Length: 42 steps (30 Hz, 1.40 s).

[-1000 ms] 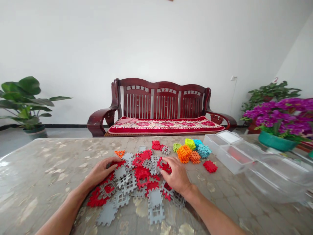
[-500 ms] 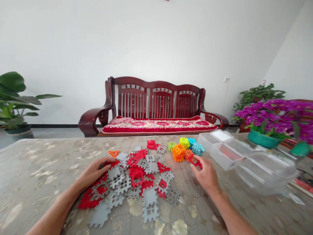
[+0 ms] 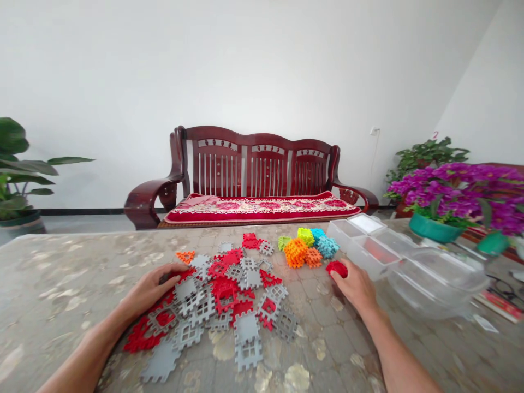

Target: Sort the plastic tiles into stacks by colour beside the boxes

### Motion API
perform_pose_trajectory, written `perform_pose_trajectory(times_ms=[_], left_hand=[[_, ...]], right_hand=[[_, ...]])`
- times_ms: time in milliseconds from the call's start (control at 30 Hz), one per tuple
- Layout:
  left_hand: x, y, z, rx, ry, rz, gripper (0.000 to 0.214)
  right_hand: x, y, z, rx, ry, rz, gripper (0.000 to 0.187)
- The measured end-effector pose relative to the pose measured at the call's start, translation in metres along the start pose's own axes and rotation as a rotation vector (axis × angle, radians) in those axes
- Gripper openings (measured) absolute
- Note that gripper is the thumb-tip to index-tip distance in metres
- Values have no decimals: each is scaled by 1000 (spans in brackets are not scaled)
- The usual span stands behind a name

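Note:
A heap of flat red and grey interlocking tiles (image 3: pixel 223 297) lies on the patterned table (image 3: pixel 61 284). My left hand (image 3: pixel 149 290) rests on the heap's left side, fingers spread over the tiles. My right hand (image 3: pixel 355 285) is to the right of the heap, its fingertips closed on a small red built block (image 3: pixel 337 268). Just behind it sit orange (image 3: pixel 301 254), green (image 3: pixel 305 236) and blue (image 3: pixel 325 245) built cubes.
Clear plastic boxes (image 3: pixel 360 240) and a clear bowl-like tub (image 3: pixel 440 281) stand at the right. A pot of purple flowers (image 3: pixel 454 199) is behind them. A wooden bench (image 3: pixel 254 180) stands beyond the table, with plants at the left (image 3: pixel 18 180) and right.
My right hand left the tile heap, moved right to the red built block and closed on it. My left hand stayed on the heap. The view has swung right.

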<state>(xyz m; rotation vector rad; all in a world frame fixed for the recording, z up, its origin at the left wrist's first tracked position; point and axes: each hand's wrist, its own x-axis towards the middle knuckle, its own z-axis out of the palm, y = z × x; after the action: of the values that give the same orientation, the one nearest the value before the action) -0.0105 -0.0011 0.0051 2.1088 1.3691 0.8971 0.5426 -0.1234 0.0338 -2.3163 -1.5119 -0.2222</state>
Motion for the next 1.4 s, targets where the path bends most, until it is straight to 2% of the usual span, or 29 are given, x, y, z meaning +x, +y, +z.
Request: perform_pose_trajectory(times_ms=[133,267,433,567,667,733,867,967,1033,1167,1400], left_hand=[[0,2,0,3,5,7,59],[0,6,-1,3,2,3,59],[0,9,-1,-15,14,-14,60],[-1,10,0,-24,12,-22,58],[-2,9,1,-26,23,-19,57],[-2,8,2,-24,30,-17,57],[-1,5,3,-23,26,-19,55],[-2,7,3,-31,27,-28,53],[-2,11,2,-34,31,-32,51],[-2,17,1,-23,17,-33,46],[-1,14,0,-9,-3,-20,43]], right_hand=[[0,-1,2,-27,-9,1,57],[0,-2,6,-77,-36,-47,48],[-1,-1,8,-106,-3,-69,45],[-6,-8,4,-91,170,-131,42],[-15,-24,2,98,268,-295,35],[-25,-41,2,246,218,-412,29],[-47,-77,0,405,-25,-524,25],[-60,-97,-5,458,-177,-569,32],[-65,-105,-8,469,-235,-588,41],[-71,-117,-10,455,-265,-606,51],[-75,-125,-3,485,-215,-605,27]])
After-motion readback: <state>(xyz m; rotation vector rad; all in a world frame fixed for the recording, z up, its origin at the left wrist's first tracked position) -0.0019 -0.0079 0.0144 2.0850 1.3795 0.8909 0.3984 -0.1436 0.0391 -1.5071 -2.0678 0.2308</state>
